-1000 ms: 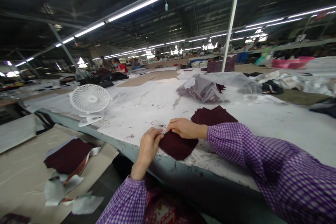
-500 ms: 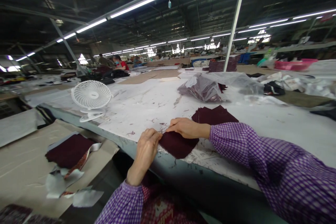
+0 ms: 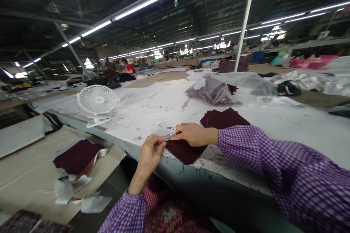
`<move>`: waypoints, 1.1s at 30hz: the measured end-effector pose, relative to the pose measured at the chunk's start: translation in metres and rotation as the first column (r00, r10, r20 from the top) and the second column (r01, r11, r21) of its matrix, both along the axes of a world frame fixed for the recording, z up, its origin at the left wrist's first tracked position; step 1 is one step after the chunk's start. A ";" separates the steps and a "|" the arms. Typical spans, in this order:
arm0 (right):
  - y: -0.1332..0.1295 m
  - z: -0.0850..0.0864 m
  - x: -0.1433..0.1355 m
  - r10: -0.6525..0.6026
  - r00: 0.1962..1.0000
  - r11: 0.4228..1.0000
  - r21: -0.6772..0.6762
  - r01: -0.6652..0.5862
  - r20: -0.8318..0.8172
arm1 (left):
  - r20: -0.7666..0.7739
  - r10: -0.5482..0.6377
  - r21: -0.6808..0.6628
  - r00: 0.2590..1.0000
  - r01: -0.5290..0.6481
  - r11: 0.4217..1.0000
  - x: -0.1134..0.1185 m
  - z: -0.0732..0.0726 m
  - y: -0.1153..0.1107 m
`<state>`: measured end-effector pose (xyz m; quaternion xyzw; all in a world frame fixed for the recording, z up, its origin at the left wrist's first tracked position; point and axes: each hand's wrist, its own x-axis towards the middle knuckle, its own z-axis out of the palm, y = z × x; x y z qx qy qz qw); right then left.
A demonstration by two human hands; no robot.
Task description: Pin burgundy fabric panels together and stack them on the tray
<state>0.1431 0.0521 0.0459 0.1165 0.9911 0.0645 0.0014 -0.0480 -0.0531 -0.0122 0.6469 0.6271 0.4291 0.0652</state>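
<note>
A dark maroon fabric piece (image 3: 188,151) lies at the near edge of the white-covered table (image 3: 128,120), one corner reaching over the edge. My right hand (image 3: 193,134) rests on its far side, fingers bent and one digit stretched along the cloth, holding it down. At the left corner of this piece, my left hand (image 3: 150,153) is closed in a pinch. Whatever sits between its thumb and forefinger is too small to make out. Just beyond my right wrist is a fanned pile of maroon fabric pieces (image 3: 226,117).
A white fan (image 3: 97,100) stands at the table edge on the left. Lower left, a maroon cloth (image 3: 78,156) and pale scraps (image 3: 95,202) lie on brown sheeting. A clear plastic bag (image 3: 210,89) is farther back. A person in red (image 3: 128,67) is far off.
My left hand has drawn slightly left and back from the cloth corner, its thumb now showing. My right hand has shifted slightly left on the cloth. The view has turned a little.
</note>
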 end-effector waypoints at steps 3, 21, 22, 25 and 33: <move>-0.001 0.002 0.001 -0.002 1.000 1.000 -0.009 0.002 0.006 | -0.053 -0.013 0.027 0.998 0.014 1.000 0.003 0.003 0.000; -0.021 0.023 -0.012 -0.052 0.982 0.997 0.065 0.041 0.179 | 0.077 -0.012 0.045 0.997 0.009 0.999 -0.004 -0.006 -0.001; -0.017 0.020 -0.012 -0.053 0.987 0.998 0.036 0.048 0.149 | 0.080 0.018 0.035 0.997 -0.020 0.999 -0.002 -0.007 0.001; 0.003 0.009 -0.007 -0.054 0.998 0.995 -0.085 0.056 0.022 | 0.053 0.113 0.023 0.992 -0.114 0.993 0.008 -0.007 0.005; 0.034 -0.001 -0.016 -0.136 0.990 0.872 -0.480 0.097 -0.046 | 0.033 0.150 0.012 0.988 -0.150 0.989 0.021 0.000 0.004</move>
